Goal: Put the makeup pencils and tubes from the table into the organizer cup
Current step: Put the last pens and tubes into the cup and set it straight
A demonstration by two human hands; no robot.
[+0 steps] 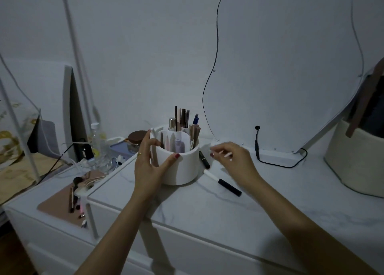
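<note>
Head view looks down on a white marble-veined table (259, 208) against a pale wall, with a big curvy-edged mirror (291, 67) leaning at the back right and a cream basket (353, 166) at the right edge. Lower and to the left sits a white side unit with a pink mat (60, 202) carrying brushes. Near the table's back left stands the white round cup (182, 166), divided into compartments and already crowded with upright pencils (182, 117) and tubes (179, 145). The left hand (149, 166) wraps the cup's left side, fingers spread along the wall and rim, the thumb with its red nail pressed on the front wall. The right hand (234, 160) hovers just right of the cup, above the table, its fingers pinched on a thin pale stick (223, 153) lying across the fingertips; what the stick is cannot be told through the blur. On the table just right of the cup lie a dark pencil (204, 160), touching or nearly touching the cup's base, and nearer the camera a white-and-black pen (223, 183), slanting toward the lower right. A black cable (270, 160) loops below the mirror. Behind the cup's left stands a brown-lidded jar (136, 138) and a clear bottle (97, 139).
</note>
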